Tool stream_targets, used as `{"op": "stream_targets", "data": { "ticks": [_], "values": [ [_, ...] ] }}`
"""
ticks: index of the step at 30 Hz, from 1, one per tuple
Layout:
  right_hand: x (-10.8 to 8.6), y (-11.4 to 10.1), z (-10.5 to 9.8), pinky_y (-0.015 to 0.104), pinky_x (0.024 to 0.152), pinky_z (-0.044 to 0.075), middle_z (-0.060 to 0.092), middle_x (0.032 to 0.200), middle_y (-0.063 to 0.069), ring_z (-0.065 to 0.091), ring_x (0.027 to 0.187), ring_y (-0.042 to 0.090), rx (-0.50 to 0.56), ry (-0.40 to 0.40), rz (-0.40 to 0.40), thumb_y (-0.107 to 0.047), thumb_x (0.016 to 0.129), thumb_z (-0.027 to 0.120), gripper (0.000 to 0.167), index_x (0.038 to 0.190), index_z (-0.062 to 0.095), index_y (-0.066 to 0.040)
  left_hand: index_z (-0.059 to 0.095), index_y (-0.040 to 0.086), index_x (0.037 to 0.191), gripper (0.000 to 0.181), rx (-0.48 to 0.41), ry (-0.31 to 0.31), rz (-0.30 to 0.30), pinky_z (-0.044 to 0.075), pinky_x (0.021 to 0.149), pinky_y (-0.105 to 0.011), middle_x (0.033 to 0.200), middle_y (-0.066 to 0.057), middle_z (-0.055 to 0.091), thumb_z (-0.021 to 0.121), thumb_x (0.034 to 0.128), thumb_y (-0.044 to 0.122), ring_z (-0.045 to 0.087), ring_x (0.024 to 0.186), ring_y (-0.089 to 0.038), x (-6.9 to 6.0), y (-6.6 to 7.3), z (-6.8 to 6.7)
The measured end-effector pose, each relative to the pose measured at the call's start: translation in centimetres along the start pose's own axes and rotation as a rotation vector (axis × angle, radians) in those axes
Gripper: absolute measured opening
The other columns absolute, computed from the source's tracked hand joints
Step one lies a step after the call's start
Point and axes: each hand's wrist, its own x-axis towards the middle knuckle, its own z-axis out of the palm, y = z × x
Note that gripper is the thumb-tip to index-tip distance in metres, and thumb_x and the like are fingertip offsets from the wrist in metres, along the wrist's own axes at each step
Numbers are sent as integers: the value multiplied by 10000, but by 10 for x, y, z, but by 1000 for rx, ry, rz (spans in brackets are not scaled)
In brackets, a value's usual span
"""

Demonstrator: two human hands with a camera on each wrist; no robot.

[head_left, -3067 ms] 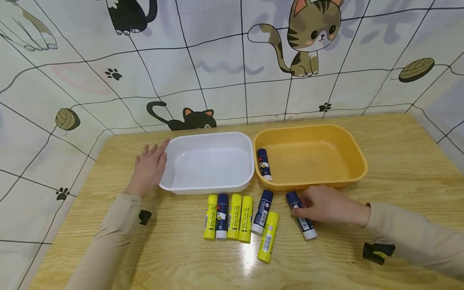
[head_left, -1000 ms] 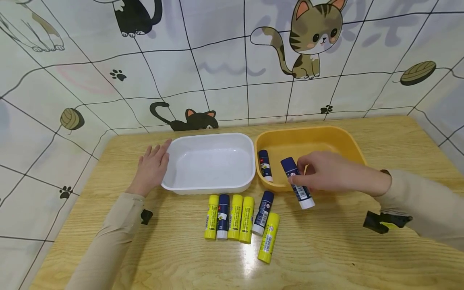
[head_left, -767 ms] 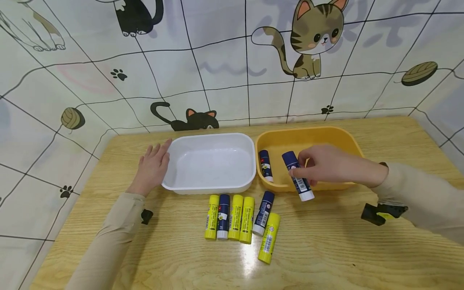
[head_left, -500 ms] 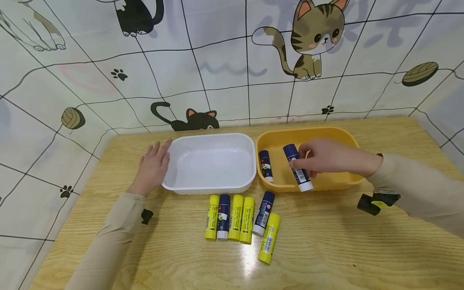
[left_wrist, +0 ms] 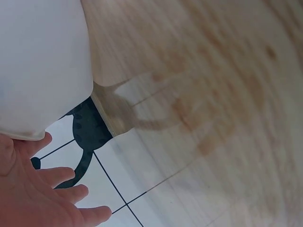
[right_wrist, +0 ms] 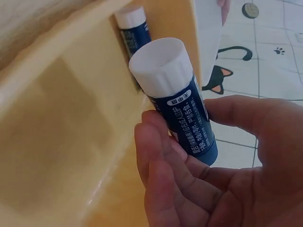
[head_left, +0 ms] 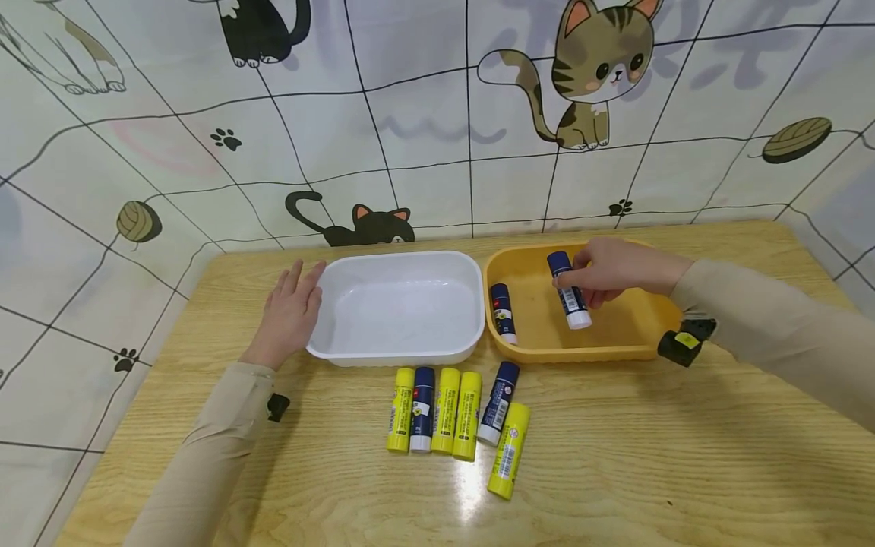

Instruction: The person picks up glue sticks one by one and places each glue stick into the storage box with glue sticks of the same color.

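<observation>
One blue glue stick (head_left: 575, 302) sits pinched between the thumb and fingers of my right hand (head_left: 615, 266), held over the inside of the yellow tray (head_left: 581, 355). Its white end tips towards me and its blue end points away; I cannot tell whether it touches the tray's floor. Another blue stick (head_left: 503, 315) lies in the same tray, close along the left wall.

My left hand (head_left: 287, 315) has hold of nothing: its fingers are straight and spread at the left edge of the white tray (head_left: 396, 360), one of them against the rim. The two trays stand side by side, rims almost meeting.

Nearer to me on the wooden table (head_left: 615, 456), four sticks line up: a yellow one (head_left: 400, 410), a blue one (head_left: 421, 410), then a yellow pair (head_left: 456, 414). Right of them lie a slanted blue stick (head_left: 498, 403) and, nearest my body, a slanted yellow stick (head_left: 509, 452). Behind everything hangs a white backdrop (head_left: 424, 114) (cartoon cats all over it).
</observation>
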Motion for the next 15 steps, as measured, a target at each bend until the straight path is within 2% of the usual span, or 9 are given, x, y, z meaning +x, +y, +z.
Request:
{"op": "stream_targets", "data": {
  "ticks": [4, 10, 15],
  "values": [
    [10, 5, -1, 315, 610, 544, 654, 706, 58, 636, 636, 161, -20, -15, 17, -347, 965, 564, 424, 939, 626, 71, 263, 92, 1528, 490, 5, 9, 2, 105, 1064, -703, 1553, -297, 93, 266, 1060, 239, 67, 1402, -506, 0, -1, 0],
    [21, 5, -1, 267, 581, 542, 660, 687, 51, 650, 602, 160, -33, -72, 55, -329, 958, 573, 415, 977, 621, 82, 262, 95, 1528, 493, -1, -1, 0, 104, 1060, -707, 1546, -308, 109, 274, 1060, 250, 69, 1402, -506, 1, 0, 1],
    [31, -1, 0, 236, 548, 533, 674, 658, 47, 663, 577, 161, -54, -110, 63, -327, 937, 594, 371, 893, 630, 40, 256, 93, 1530, 494, -7, -5, 1, 94, 1063, -706, 1546, -309, 106, 269, 1062, 250, 62, 1404, -505, 1, -1, 1]
  ]
}}
